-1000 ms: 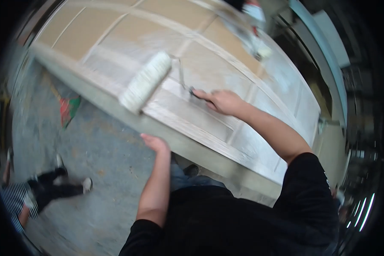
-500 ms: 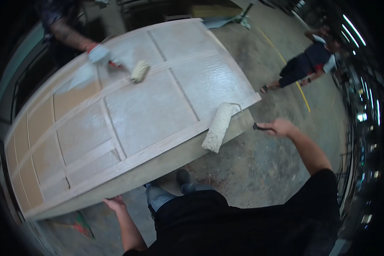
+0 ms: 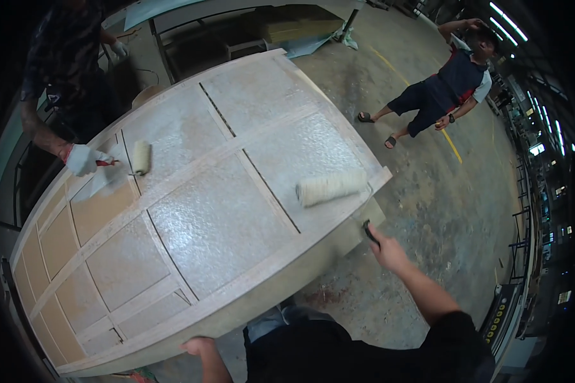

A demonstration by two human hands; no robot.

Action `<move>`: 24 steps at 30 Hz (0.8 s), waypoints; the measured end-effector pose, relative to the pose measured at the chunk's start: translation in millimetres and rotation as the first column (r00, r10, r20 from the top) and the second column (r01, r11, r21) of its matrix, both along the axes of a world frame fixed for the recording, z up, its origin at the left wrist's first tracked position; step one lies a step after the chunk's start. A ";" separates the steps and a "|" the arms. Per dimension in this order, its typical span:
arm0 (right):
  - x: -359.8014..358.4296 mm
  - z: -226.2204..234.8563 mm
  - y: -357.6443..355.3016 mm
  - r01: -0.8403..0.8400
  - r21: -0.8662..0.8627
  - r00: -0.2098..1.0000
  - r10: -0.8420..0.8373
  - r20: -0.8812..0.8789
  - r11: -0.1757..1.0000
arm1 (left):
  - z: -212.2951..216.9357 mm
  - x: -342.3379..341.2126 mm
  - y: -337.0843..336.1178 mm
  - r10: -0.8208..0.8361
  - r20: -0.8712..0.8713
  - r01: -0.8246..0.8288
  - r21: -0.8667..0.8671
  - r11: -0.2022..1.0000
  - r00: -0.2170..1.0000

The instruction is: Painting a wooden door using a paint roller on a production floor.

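Observation:
My right hand [image 3: 391, 253] is closed round the black handle of a paint roller [image 3: 332, 187]. Its long, pale fluffy sleeve lies over the right-hand part of a large framed wooden panel [image 3: 220, 295], by the near right corner. At the panel's near edge, my left hand [image 3: 199, 345] is closed against the rim, its fingertips partly hidden. Wet, whitish shine covers most of the panel's sections; several at the left are bare tan board. Across from me, a co-worker's gloved hand [image 3: 84, 159] grips a smaller roller [image 3: 141, 157] with a red handle.
A person in dark shorts and sandals [image 3: 437, 96] stands on the concrete floor [image 3: 421, 198] at the right, near a yellow line [image 3: 452, 145]. Behind the panel, a dark rack [image 3: 243, 32] holds sheet material. A long dark object [image 3: 499, 316] lies at the lower right.
My roller has moved from the panel's near edge farther onto its surface and turned more crosswise. The co-worker's roller has shifted left. The standing person appears more upright. My view has shifted.

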State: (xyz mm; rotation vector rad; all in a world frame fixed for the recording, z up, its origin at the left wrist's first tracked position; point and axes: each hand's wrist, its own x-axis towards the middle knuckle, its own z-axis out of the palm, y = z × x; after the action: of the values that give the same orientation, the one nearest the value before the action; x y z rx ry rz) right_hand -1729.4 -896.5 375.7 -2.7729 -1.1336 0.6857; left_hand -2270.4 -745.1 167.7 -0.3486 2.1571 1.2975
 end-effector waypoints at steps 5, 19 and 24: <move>95.2 -43.8 168.4 -0.148 0.101 0.983 0.135 0.126 0.984 | -28.5 -18.3 -1.7 -0.006 0.125 -0.030 0.280 0.959 0.992; 39.2 -25.4 91.8 -0.131 0.170 0.991 0.132 0.004 0.977 | -26.1 -26.3 -11.1 -0.071 0.223 0.016 0.239 0.971 0.972; 83.2 -24.3 175.7 -0.062 0.065 0.998 0.061 0.018 0.996 | -6.2 -9.8 -48.3 -0.033 0.238 -0.014 0.190 0.982 0.971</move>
State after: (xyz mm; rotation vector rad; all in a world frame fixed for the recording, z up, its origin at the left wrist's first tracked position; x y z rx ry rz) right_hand -1646.2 -720.8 351.4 -2.7043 -1.2267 0.6218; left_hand -2280.2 -793.4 161.5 -0.3942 1.8153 1.3685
